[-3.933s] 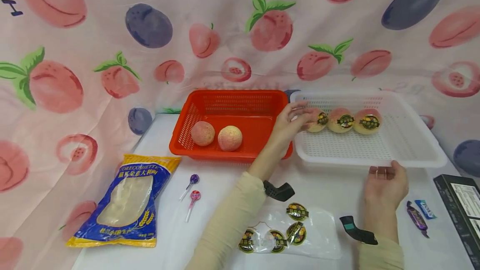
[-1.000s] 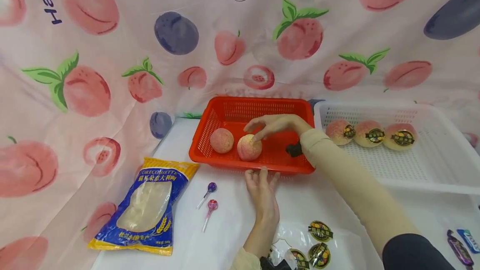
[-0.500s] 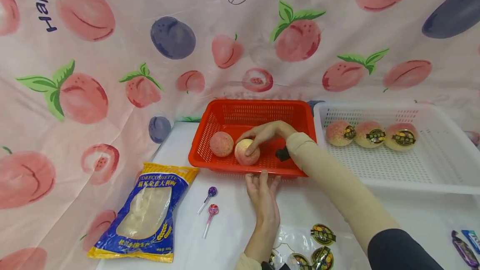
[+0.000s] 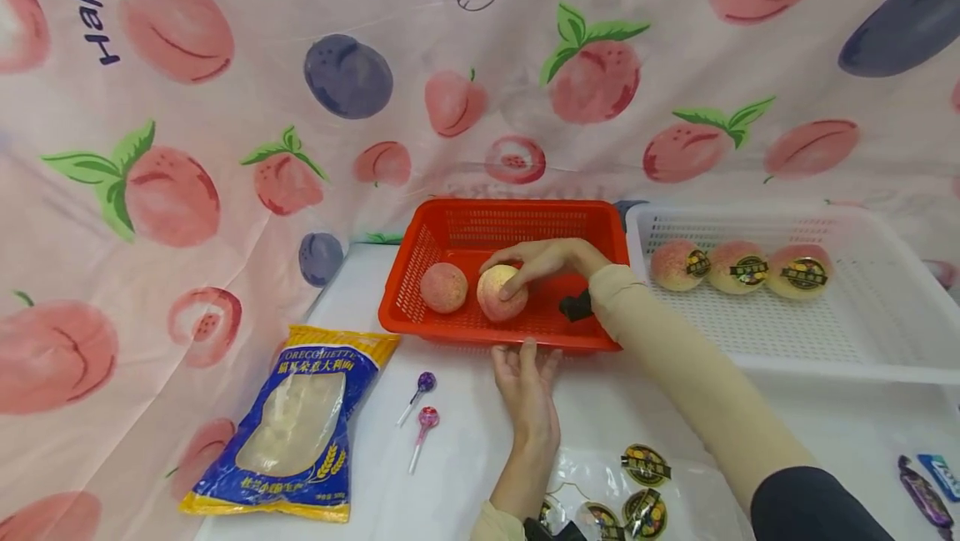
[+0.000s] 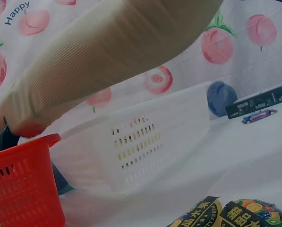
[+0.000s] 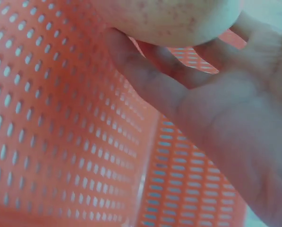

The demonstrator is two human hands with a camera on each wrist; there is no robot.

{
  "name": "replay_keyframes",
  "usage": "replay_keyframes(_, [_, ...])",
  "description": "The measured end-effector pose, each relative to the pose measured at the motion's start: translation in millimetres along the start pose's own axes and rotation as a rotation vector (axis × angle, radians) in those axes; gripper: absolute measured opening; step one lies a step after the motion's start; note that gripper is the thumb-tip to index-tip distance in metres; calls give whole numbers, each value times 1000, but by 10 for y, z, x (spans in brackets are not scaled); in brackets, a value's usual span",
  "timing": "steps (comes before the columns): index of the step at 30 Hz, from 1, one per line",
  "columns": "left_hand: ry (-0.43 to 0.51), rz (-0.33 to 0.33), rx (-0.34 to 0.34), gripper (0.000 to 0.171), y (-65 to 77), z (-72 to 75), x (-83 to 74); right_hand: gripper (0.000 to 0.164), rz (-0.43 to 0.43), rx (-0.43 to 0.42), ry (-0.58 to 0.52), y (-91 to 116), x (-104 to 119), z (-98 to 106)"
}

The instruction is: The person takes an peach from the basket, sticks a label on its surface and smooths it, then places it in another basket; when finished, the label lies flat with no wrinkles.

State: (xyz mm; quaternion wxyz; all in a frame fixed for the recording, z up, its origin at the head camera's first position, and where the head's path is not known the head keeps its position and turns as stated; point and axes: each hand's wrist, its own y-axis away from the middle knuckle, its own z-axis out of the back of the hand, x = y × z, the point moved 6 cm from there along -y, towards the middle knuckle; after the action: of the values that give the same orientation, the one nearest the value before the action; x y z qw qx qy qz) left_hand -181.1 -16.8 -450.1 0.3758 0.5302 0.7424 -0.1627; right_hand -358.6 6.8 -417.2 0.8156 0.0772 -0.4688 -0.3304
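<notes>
The right hand now grips a peach, slightly raised inside the red basket, so its hold seems secure; the left hand (nearer the body), fingers loosely bent, touches that basket's front.

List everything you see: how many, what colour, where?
Backdrop: one, pink fruit print, behind
Table: one, white, beneath
Red basket: one, red, centre
Peaches: two, pinkish, in red basket
White basket: one, white, right
Stickered peaches: three, pinkish, in white basket
Pasta bag: one, blue-yellow, left
Lollipops: two, purple and pink, beside bag
Stickers: at least four, black-gold, on clear plastic, front
Sweets: two, purple and blue, right
Box: one, black, right in left wrist view
Wrist devices: two, black, on wrists
Sleeves: two, beige, right one partly dark
Left hand: one, bare, at red basket's front
Right hand: one, bare, holding a peach in red basket
</notes>
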Motion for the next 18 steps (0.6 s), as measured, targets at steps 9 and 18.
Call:
replay_keyframes(9, [34,-53,-15,30,36,0,-3,54,137,-179,-9,487,126,154])
replay_keyframes(18, [39,-59,-25,21,21,-12,-12,58,194,-370,-104,1105,77,129])
